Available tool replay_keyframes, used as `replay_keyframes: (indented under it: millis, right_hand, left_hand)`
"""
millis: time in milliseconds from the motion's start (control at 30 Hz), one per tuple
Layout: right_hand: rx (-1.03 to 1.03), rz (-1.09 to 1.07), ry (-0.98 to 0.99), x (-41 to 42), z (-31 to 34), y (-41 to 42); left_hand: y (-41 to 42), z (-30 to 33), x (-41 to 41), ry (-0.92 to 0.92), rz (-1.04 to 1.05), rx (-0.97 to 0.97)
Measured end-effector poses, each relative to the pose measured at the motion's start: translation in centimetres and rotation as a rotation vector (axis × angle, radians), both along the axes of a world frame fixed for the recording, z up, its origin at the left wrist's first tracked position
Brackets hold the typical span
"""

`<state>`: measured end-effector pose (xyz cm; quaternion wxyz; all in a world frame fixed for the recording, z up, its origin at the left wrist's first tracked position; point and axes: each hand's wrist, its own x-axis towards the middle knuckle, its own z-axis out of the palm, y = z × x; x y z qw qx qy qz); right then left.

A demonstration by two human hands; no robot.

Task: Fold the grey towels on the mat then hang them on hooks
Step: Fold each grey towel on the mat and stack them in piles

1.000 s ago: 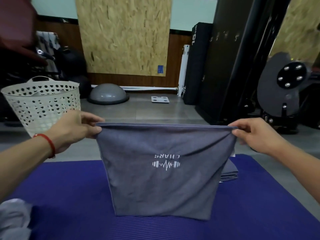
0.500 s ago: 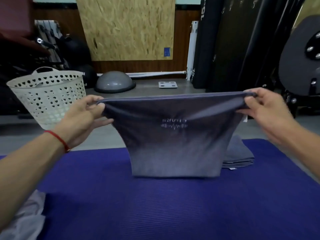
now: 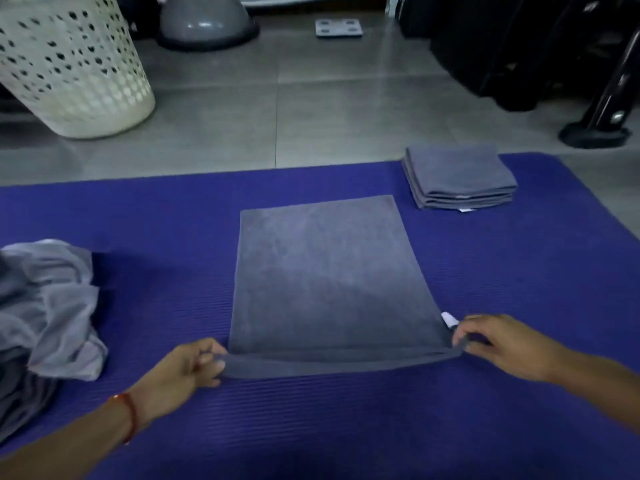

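head view looks down at a blue mat point(image 3: 346, 427) on a grey tiled floor point(image 3: 311, 109). a grey towel point(image 3: 329, 282) lies flat in the middle of the mat, folded into a long shape that runs from the near side toward the far edge. its near end is lifted a little off the mat.

the left hand point(image 3: 187, 368) pinches the near left corner of the towel, with the fingers curled round the cloth. a red string band point(image 3: 130, 415) is on that wrist. the right hand point(image 3: 498, 344) pinches the near right corner, thumb and fingers closed on the cloth. a small white tag point(image 3: 449, 320) sticks out of the towel just beside the right hand.

near the far right corner of the mat sits a neat stack of folded towels point(image 3: 457, 178), apart from the flat towel. at the left edge of the mat is a messy pile of unfolded towels point(image 3: 45, 306).

on the floor past the far edge stands a white basket with holes point(image 3: 69, 64), on the left. behind it sits a grey half ball point(image 3: 207, 22), and beside that a small flat scale point(image 3: 338, 28). dark gym gear point(image 3: 519, 46) fills the far right.
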<state>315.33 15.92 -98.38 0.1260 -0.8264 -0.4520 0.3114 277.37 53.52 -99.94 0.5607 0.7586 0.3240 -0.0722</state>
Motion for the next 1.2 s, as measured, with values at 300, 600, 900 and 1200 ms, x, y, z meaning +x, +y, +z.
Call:
replay_keyframes:
  millis: [300,600,900,1200]
  right_hand:
    - [-0.049,0.429,-0.068,-5.5,-3.0,-5.8]
    - [-0.337,0.485,-0.175,-2.5,-0.6,1.5]
    - [-0.261,-0.029,-0.298,6.9,-4.2,12.6]
    - [-0.093,-0.152,-0.326,12.6,-6.1,18.0]
  left_hand:
    - [-3.4,-1.8,-8.0,-0.153,-0.601,0.597]
    - [-0.4,0.7,-0.2,0.175,-0.719,0.538]
    - [9.9,-3.0,17.7,0.318,-0.07,0.693]
    - [14.8,-3.7,24.0,0.415,0.105,0.642]
